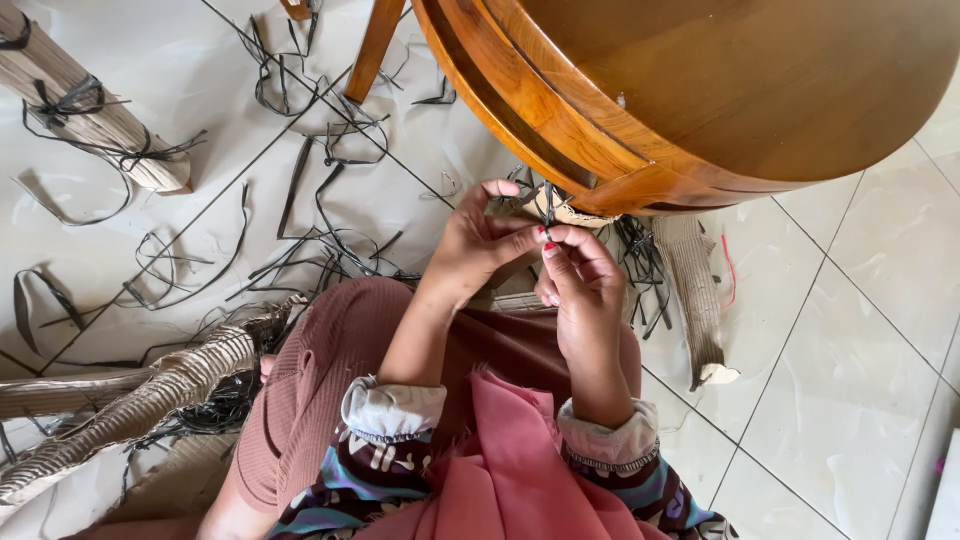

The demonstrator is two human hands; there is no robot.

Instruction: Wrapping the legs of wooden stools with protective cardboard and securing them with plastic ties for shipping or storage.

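My left hand and my right hand meet just under the rim of a round polished wooden table. Both pinch a thin black strap that runs up to a table leg wrapped in corrugated cardboard. My fingertips touch each other at the strap. The leg itself is mostly hidden behind my hands and the tabletop edge.
Cut black straps lie scattered over the white tiled floor. Strapped cardboard wraps lie at top left and lower left; another cardboard strip lies right of my hands. A bare wooden leg stands behind.
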